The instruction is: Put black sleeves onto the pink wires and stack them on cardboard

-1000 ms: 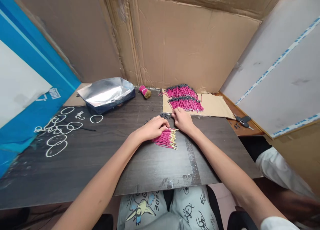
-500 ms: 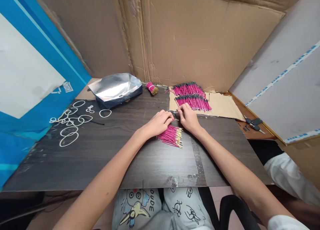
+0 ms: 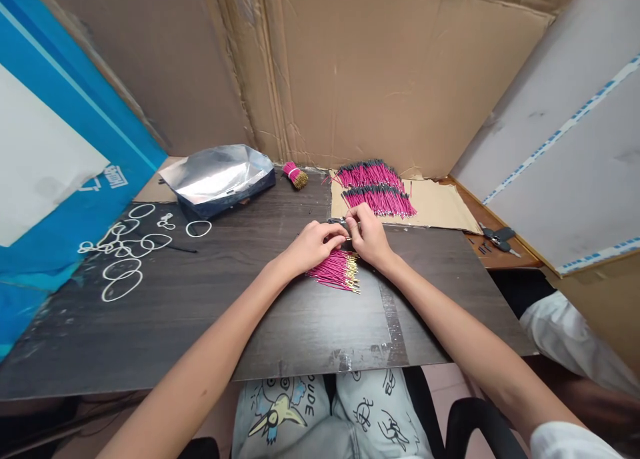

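Note:
My left hand (image 3: pixel 316 246) pinches a thin wire whose gold tip (image 3: pixel 349 238) sticks out toward the right hand. Close beside it, my right hand (image 3: pixel 369 238) has its fingertips pressed together at that tip; whatever they hold is too small to make out. Just below both hands lies a fanned pile of pink wires (image 3: pixel 330 274), gold ends to the right. Small dark pieces (image 3: pixel 338 220) show behind the fingertips. Beyond the right hand, two rows of pink wires with black ends (image 3: pixel 383 200) rest on a cardboard sheet (image 3: pixel 440 206).
A banded bundle of pink wires (image 3: pixel 295 175) stands near the cardboard wall (image 3: pixel 360 79). To its left sits an open silver-lined bag (image 3: pixel 220 179). White rubber bands (image 3: pixel 121 276) lie at the left. Cutters (image 3: pixel 499 238) lie at the far right. Another person's sleeve (image 3: pixel 565 326) shows there.
My right hand has come closer to the left, and its fingertips now meet the wire's tip. The whole view has shifted slightly.

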